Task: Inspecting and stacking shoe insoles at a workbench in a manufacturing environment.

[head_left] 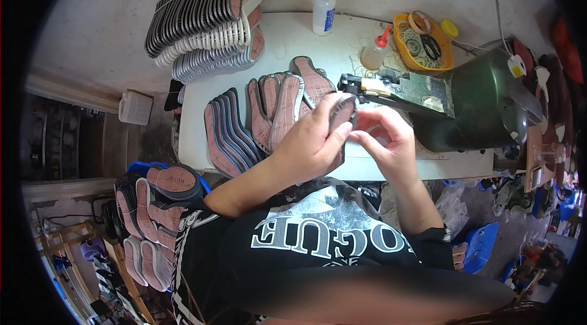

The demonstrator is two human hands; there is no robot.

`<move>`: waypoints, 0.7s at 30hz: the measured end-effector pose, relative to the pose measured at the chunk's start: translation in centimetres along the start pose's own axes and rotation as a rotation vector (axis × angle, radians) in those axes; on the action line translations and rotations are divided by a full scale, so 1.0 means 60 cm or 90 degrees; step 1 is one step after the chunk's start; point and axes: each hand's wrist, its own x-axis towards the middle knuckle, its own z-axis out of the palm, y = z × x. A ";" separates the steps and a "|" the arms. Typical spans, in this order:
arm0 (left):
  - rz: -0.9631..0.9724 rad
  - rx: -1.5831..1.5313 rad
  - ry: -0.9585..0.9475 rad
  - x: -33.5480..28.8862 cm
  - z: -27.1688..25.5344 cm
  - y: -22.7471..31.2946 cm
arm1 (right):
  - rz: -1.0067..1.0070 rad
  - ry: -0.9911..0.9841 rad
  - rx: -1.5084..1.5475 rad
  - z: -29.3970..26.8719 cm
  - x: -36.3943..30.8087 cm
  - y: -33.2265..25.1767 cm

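My left hand (318, 132) is closed around a dark-edged shoe insole (343, 112), held tilted above the front of the white table. Close against its right edge, my right hand (389, 141) has curled fingers, with thumb and fingertips drawn together; whatever they pinch is too small to make out. Beneath and left of my hands lie several loose pink-faced insoles (286, 108). Beside these, a row of dark-edged insoles (229, 132) leans together. Just beyond my hands is the sewing machine's arm (403, 89), joined to its dark green body (471, 108).
Tied bundles of insoles (199, 10) stand at the back left. A white bottle (324, 12), a red-tipped squeeze bottle (375, 50) and a yellow basket (422, 44) of bands line the table's far side. More insoles fill a blue bin (205, 185) at lower left.
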 end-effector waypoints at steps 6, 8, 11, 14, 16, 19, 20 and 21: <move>-0.011 0.036 -0.147 -0.008 0.017 0.011 | 0.022 -0.107 -0.024 -0.048 0.017 -0.009; -0.024 0.053 -0.129 -0.009 0.026 0.010 | -0.011 -0.120 -0.071 -0.050 0.024 -0.015; -0.016 0.096 -0.106 -0.003 0.036 0.011 | -0.085 -0.111 -0.196 -0.047 0.032 -0.018; 0.067 0.209 -0.057 -0.002 0.047 0.002 | -0.107 -0.078 -0.341 -0.032 0.033 -0.023; 0.037 0.177 -0.062 0.002 0.042 0.001 | -0.115 -0.020 -0.341 -0.022 0.040 -0.019; -0.001 0.153 -0.069 0.007 0.033 0.003 | -0.045 0.013 -0.279 -0.025 0.041 -0.013; -0.006 0.136 -0.068 0.007 0.031 0.001 | 0.008 0.020 -0.221 -0.027 0.040 -0.011; -0.011 0.119 -0.065 0.008 0.030 -0.001 | 0.010 0.025 -0.221 -0.030 0.038 -0.009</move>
